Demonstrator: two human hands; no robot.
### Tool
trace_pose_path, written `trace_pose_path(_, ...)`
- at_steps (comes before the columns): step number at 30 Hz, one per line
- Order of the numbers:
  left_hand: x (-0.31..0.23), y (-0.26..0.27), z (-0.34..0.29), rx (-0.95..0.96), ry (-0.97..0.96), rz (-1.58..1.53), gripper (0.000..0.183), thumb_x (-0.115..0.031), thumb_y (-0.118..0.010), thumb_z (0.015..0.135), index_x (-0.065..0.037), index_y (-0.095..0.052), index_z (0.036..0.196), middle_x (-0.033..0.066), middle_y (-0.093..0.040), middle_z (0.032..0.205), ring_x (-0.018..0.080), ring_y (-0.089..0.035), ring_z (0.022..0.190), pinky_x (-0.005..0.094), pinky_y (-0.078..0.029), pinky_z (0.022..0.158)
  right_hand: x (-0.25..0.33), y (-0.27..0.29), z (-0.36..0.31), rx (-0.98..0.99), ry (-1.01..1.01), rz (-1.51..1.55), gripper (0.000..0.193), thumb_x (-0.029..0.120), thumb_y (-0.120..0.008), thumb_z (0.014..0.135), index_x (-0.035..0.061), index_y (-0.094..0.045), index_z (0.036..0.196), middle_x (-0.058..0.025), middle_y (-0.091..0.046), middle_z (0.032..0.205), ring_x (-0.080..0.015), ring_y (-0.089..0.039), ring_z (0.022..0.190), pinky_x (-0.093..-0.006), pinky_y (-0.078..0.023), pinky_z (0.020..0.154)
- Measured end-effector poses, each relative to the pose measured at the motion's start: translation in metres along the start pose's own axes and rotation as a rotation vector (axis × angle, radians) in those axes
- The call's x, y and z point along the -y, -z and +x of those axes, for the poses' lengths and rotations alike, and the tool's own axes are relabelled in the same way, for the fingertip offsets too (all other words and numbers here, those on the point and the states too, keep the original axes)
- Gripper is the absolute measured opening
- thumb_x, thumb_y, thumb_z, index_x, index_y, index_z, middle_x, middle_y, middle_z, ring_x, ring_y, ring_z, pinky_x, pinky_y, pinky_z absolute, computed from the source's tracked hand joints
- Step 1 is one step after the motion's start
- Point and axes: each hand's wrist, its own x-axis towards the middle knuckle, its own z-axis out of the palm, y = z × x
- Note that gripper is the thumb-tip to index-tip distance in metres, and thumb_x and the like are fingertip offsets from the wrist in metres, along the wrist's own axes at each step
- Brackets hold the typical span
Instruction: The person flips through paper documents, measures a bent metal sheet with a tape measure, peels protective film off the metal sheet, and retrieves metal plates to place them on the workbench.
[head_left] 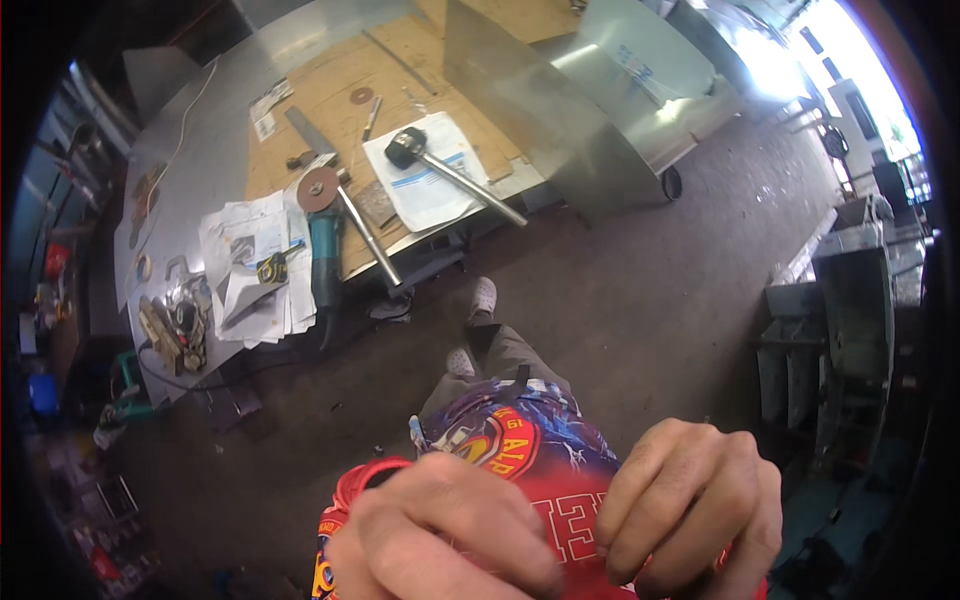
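Note:
My left hand point(440, 530) is raised close to the camera in front of the red and dark blue printed shirt point(535, 440), slightly blurred. Its fingers are curled in, and whatever they pinch is hidden. To the right, my right hand point(690, 500) has its knuckles up and fingertips bent down against or just above the shirt. I cannot make out anything in it. The two hands are apart.
The metal workbench carries a teal angle grinder point(325, 250), a hammer point(360, 225), a black-headed mallet point(465, 180), papers point(235, 290) and a tape measure point(271, 267). A bent metal sheet point(560, 120) stands at its right end. Metal boxes point(850, 300) stand at the far right.

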Motion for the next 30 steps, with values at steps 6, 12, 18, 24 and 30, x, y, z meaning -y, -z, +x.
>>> trace_pose_path(6,-0.002,-0.055,-0.02,0.14,0.105,-0.086,0.009,-0.011,-0.056,0.092,-0.005,-0.063,0.088,0.0115,-0.05,0.086,0.0222,-0.061,0.076,0.0367,-0.054,0.056,0.04,-0.041,-0.037,-0.3,0.015,-0.016,0.013,0.019,-0.073,0.08,0.0166,-0.075,0.092,-0.0069,-0.057,0.087,-0.0193,-0.055,0.078,-0.032,-0.046,0.07)
trace_pose_path(12,-0.005,-0.141,-0.052,-0.504,0.31,-0.136,0.021,-0.026,-0.051,0.093,-0.011,-0.048,0.079,0.0103,-0.042,0.083,0.0197,-0.041,0.076,0.0448,-0.036,0.088,0.047,-0.084,-0.064,-0.651,0.382,0.259,0.019,0.028,-0.077,0.071,0.0131,-0.066,0.071,-0.0017,-0.047,0.079,-0.0135,-0.041,0.079,-0.0301,-0.032,0.09)
trace_pose_path(18,0.056,-0.171,-0.072,-0.375,-0.101,0.103,0.014,-0.003,-0.055,0.084,0.003,-0.059,0.072,0.0131,-0.053,0.075,0.0204,-0.055,0.065,0.0301,-0.049,0.071,0.11,-0.046,-0.114,-0.684,-0.096,-0.722,0.015,0.014,-0.062,0.089,0.009,-0.051,0.08,-0.0006,-0.045,0.077,-0.0141,-0.05,0.071,-0.0339,-0.049,0.071)
trace_pose_path(24,0.07,-0.247,-0.095,-0.685,-0.013,-0.15,0.021,-0.001,-0.055,0.084,0.0,-0.052,0.064,0.0113,-0.049,0.07,0.0174,-0.049,0.06,0.0279,-0.049,0.068,0.157,0.025,-0.168,-0.272,0.075,-0.044,0.008,0.002,-0.056,0.084,-0.0002,-0.053,0.078,-0.0158,-0.059,0.086,-0.0298,-0.058,0.082,-0.0459,-0.051,0.079)
trace_pose_path(30,0.097,-0.271,-0.133,-0.365,0.102,-0.005,0.025,-0.028,-0.06,0.091,-0.008,-0.048,0.081,0.0074,-0.045,0.09,0.0145,-0.04,0.079,0.0289,-0.04,0.081,0.226,-0.023,-0.14,-0.856,-0.465,-0.131,0.024,0.029,-0.052,0.089,0.0062,-0.049,0.083,-0.0048,-0.049,0.085,-0.0203,-0.048,0.087,-0.0356,-0.038,0.091)
